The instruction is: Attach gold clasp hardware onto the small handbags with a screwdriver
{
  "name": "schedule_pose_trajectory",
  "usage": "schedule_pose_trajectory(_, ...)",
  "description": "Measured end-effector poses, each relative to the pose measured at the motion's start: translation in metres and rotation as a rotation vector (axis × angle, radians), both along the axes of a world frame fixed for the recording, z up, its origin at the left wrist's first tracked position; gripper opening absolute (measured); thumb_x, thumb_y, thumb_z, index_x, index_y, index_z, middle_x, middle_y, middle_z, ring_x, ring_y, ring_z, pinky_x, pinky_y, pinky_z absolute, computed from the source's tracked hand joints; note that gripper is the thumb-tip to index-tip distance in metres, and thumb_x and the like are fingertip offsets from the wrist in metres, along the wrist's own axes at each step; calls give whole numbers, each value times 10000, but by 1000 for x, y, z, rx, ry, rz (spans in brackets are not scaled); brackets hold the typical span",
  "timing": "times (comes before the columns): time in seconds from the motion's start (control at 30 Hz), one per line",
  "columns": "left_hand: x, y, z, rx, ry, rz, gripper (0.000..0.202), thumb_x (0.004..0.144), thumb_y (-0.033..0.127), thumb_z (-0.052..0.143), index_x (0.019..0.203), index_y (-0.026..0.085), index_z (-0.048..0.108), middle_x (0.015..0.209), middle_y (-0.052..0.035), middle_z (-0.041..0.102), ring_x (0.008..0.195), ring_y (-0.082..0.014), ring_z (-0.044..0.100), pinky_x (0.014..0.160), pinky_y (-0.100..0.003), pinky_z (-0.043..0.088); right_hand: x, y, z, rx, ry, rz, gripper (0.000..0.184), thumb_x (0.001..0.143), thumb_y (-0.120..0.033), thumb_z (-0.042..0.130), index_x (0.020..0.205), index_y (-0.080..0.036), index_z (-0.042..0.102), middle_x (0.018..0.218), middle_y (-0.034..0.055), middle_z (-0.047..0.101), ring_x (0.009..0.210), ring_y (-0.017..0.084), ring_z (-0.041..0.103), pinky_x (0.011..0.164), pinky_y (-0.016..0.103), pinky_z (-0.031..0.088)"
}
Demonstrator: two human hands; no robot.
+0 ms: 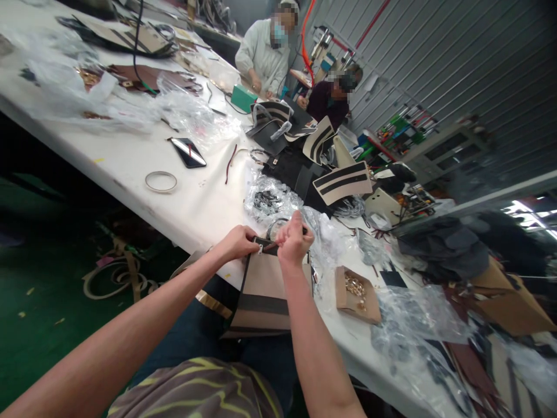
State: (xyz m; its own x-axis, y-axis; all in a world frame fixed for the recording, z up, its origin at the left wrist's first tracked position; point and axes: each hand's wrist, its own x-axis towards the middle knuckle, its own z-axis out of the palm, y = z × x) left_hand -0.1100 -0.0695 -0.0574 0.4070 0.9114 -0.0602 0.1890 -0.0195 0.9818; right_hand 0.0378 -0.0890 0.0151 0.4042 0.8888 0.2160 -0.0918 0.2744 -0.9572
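A beige bag [263,281] with a dark stripe and dark top edge lies across my lap against the table's front edge. My left hand [242,241] is closed, pinching the bag's top edge beside a small light-coloured fitting [260,249]. Over the right part of that same edge, my right hand [295,237] is clenched with its thumb up. Whatever sits inside that fist is hidden. Just beyond my hands is a clear plastic bag [272,200] with small dark pieces in it.
To the right stands an open cardboard box [357,310] of gold-coloured metal parts. A phone [188,152] and a tape-like ring [161,182] lie on the white table [217,203] at left. Striped bags [343,183] are piled ahead. Two people [265,55] work across the table.
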Motion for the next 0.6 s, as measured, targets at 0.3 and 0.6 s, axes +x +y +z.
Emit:
schedule_pose_trajectory(0.3, 2, -6, 3, 54, 40, 25, 154, 646, 326, 605, 584, 186, 588, 572, 26, 465, 603, -141, 418, 566, -308, 257, -2, 9, -4, -120, 94, 100, 722, 911, -687, 804, 538, -270, 348, 438, -113, 273, 336, 69, 269, 315, 248, 203)
schedule_pose_trajectory(0.6, 1, -1, -3, 57, -3, 4, 168, 658, 323, 673, 597, 167, 682, 586, 11, 517, 633, -162, 455, 579, -310, 297, -11, 72, -26, -520, 53, 54, 642, 892, -598, 844, 632, -289, 345, 448, -142, 291, 363, 68, 253, 317, 229, 170)
